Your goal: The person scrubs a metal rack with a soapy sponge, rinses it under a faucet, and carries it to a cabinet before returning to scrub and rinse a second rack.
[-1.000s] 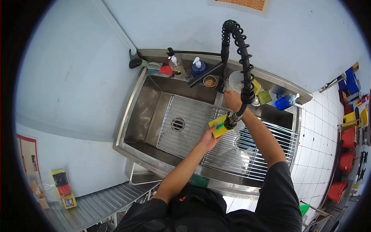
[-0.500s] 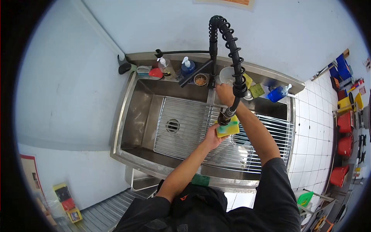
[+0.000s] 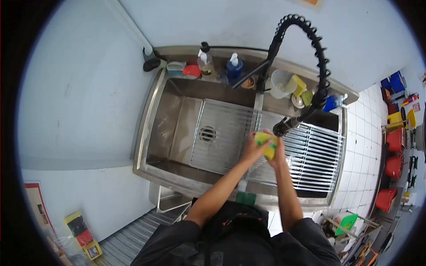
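Observation:
Both hands grip a yellow sponge (image 3: 269, 151) with green marks, over the double metal sink. My left hand (image 3: 254, 150) closes on its left side, thumb across the top. On the other side, my right hand (image 3: 279, 156) wraps the sponge's right edge. Just right of the fingers hangs the spray head (image 3: 281, 128) of a black coiled-spring faucet (image 3: 320, 51). Beneath the hands, wire racks (image 3: 222, 133) lie across the two sink basins, and a round drain (image 3: 207, 134) shows in the left one.
Along the back ledge stand a pump bottle (image 3: 205, 62), a blue pump bottle (image 3: 234, 67), a clear tub (image 3: 280, 84), another yellow sponge (image 3: 299, 85) and a blue spray bottle (image 3: 333, 103). A green pad (image 3: 246, 198) sits on the front rim. Red bins (image 3: 395, 141) line the far right.
My right hand has come from the faucet base to the sponge, which both hands now squeeze. The spray head has swung from over the sponge to its right. The view has shifted slightly.

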Demonstrator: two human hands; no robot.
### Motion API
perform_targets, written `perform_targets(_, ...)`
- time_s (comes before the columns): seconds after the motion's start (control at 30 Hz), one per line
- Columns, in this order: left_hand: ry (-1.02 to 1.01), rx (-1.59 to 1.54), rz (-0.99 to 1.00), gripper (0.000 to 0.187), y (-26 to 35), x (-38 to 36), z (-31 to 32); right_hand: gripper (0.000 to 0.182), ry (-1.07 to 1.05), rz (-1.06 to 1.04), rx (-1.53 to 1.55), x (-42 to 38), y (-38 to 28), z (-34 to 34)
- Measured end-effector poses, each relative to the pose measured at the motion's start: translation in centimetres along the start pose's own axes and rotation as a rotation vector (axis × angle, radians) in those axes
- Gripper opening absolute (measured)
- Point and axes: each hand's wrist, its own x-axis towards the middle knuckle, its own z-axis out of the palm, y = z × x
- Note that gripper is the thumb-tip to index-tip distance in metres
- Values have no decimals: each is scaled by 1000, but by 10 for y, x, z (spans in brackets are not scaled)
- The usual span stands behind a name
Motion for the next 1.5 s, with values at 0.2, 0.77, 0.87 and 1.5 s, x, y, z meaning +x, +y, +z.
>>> perform_targets(0.2, -231, 557, 619, 61, 7, -49, -1, 47, 206, -248, 276, -34, 56, 1)
perform_targets(0.77, 2, 1091, 538, 64, -73, -39, -107, 52, 506, -901, -1860, 1, 78, -14)
perform_targets(0.87, -12, 1129, 517, 65, -72, -38, -110, 50, 162, -889, -1900, -16, 82, 8)
perform_targets(1.5, 58, 1121, 464, 80, -65, -42, -93, 73, 519, -701, -1778, -112, -8, -110)
